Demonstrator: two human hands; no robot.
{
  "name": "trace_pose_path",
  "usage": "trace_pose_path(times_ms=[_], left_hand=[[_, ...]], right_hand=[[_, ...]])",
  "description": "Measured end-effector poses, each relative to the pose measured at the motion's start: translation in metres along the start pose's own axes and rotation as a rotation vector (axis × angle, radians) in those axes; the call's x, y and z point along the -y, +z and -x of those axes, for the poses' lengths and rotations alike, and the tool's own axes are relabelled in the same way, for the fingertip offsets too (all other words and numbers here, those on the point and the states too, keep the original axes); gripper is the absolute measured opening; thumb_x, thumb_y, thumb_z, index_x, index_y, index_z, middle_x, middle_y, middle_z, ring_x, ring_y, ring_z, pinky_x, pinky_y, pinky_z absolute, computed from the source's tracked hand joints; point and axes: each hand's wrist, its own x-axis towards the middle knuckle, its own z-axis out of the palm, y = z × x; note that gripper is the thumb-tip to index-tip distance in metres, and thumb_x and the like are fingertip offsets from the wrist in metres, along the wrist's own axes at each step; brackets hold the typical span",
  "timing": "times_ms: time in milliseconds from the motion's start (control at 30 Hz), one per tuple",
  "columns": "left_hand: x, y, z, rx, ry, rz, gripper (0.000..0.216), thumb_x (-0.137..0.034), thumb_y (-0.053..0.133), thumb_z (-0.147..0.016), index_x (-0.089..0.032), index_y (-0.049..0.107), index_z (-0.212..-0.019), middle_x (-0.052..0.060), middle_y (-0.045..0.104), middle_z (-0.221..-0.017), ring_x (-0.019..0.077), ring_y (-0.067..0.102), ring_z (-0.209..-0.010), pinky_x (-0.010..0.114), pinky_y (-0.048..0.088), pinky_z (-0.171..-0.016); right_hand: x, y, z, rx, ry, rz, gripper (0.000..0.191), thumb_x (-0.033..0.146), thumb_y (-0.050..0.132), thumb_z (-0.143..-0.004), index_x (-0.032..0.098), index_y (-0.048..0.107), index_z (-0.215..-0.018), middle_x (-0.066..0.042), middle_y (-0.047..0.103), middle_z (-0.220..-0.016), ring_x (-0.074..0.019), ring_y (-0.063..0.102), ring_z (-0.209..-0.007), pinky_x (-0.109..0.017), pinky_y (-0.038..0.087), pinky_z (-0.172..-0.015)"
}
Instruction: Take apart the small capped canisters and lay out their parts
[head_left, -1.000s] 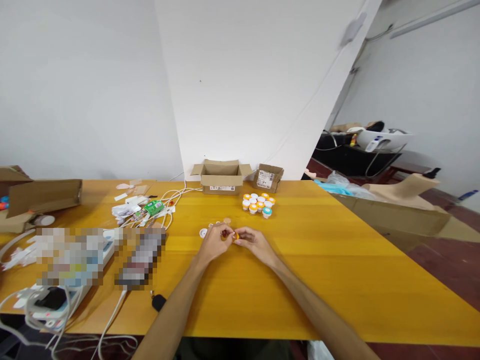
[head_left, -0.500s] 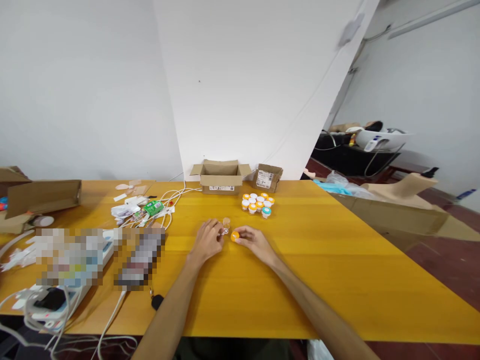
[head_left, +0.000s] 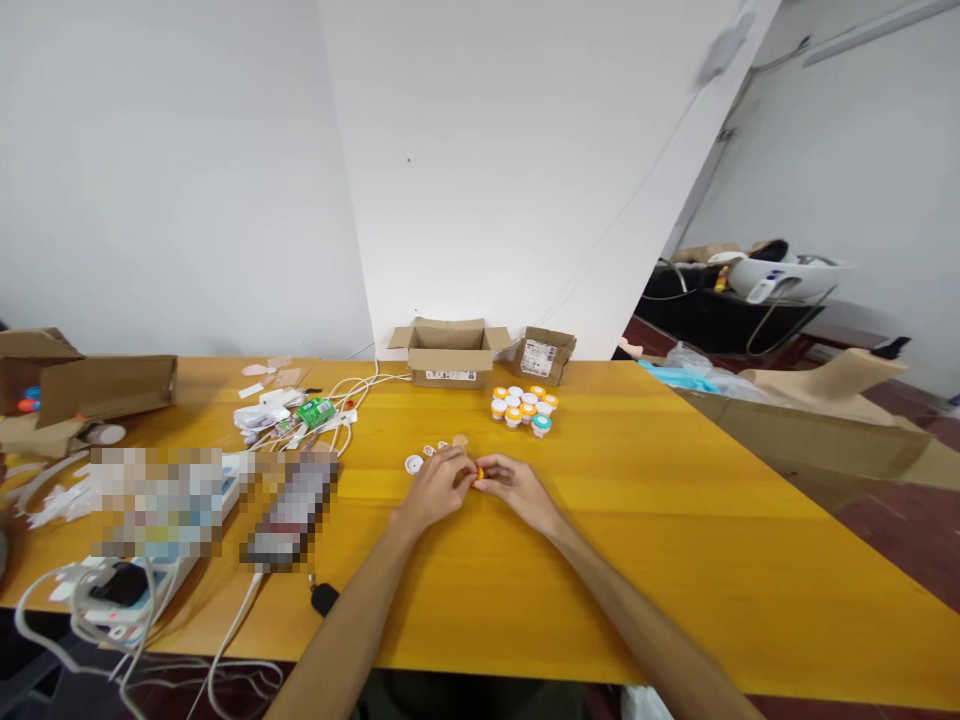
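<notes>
My left hand [head_left: 437, 489] and my right hand [head_left: 517, 487] meet fingertip to fingertip over the yellow table [head_left: 675, 540]. Between them is a small orange cap [head_left: 478, 473]; both hands pinch it with fingers closed. Just beyond my left hand lie a small white disc [head_left: 413, 464], a few tiny white parts [head_left: 430, 450] and a small tan piece [head_left: 460, 441]. A cluster of several little pots with orange, white and teal lids [head_left: 523, 407] stands farther back.
An open cardboard box [head_left: 448, 353] and a smaller labelled box [head_left: 543, 355] sit at the wall. White cables [head_left: 352, 395], a green packet [head_left: 316, 411], blurred devices and more cardboard [head_left: 97, 385] crowd the left side. A long cardboard piece [head_left: 817, 430] lies off the right edge.
My left hand had reached out to the small parts on the table; it has come back to the right hand, and both now close on the orange cap. The view shifted slightly.
</notes>
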Motion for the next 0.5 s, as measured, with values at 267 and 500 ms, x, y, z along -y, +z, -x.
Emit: trace_pose_path(times_ms=[267,500], left_hand=[[-0.0021,-0.0012,-0.0007,-0.015,-0.029,0.037,0.017,-0.01,0.054,-0.081,-0.022,0.066,-0.078,0.003,0.069,-0.081,0.0189,0.063,-0.084,0.03,0.048,-0.082],[-0.0019,-0.0017,-0.0007,-0.008,-0.058,0.082,0.016,-0.01,0.053,-0.082,-0.022,0.064,-0.078,0.002,0.068,-0.081,0.0176,0.061,-0.079,0.029,0.048,-0.079]], right_hand=[[-0.0007,0.0,0.0001,0.013,0.008,0.004,0.035,0.046,0.08,-0.063,0.023,0.068,-0.087,-0.003,0.073,-0.092,-0.0226,0.068,-0.091,-0.041,0.053,-0.089],[0.0019,0.0014,0.0014,0.015,-0.001,0.004,0.038,0.048,0.079,-0.065,0.023,0.065,-0.088,-0.003,0.072,-0.094,-0.0217,0.068,-0.094,-0.04,0.053,-0.091]])
